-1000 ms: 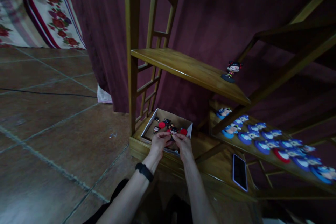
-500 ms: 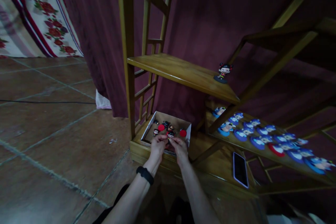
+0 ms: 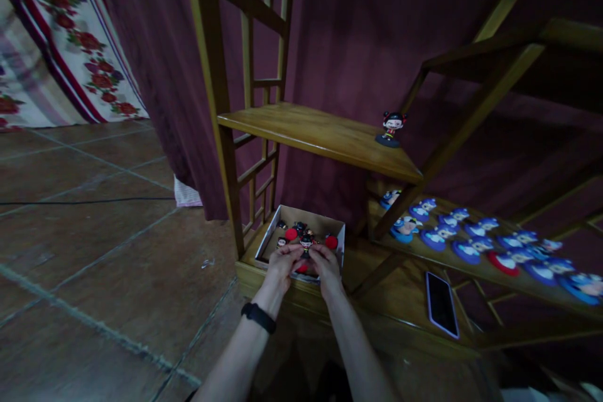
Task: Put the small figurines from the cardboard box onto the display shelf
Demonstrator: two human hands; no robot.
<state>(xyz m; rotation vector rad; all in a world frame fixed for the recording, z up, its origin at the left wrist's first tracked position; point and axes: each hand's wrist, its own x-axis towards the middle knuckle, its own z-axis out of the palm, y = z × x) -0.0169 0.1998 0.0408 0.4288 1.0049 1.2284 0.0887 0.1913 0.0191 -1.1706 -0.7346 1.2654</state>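
My left hand [image 3: 281, 264] and my right hand [image 3: 326, 264] meet over the near edge of an open cardboard box [image 3: 274, 233] on the bottom shelf. Both hands pinch a small black-haired figurine [image 3: 306, 243] with a red base between their fingertips. Inside the box lie several more small figurines and red round bases [image 3: 331, 242]. A black band circles my left wrist. One finished figurine [image 3: 391, 127] stands upright on the middle wooden shelf [image 3: 311, 134], up and to the right of my hands.
A row of several blue figurines [image 3: 471, 245] lies on a lower slanted shelf at right. A phone [image 3: 441, 304] lies face up on the bottom board. Maroon curtain hangs behind the shelving; tiled floor and a black cable lie at left.
Both hands stayed at the box, closing together on the figurine. The view shifted so the shelving sits slightly more to the left and lower.
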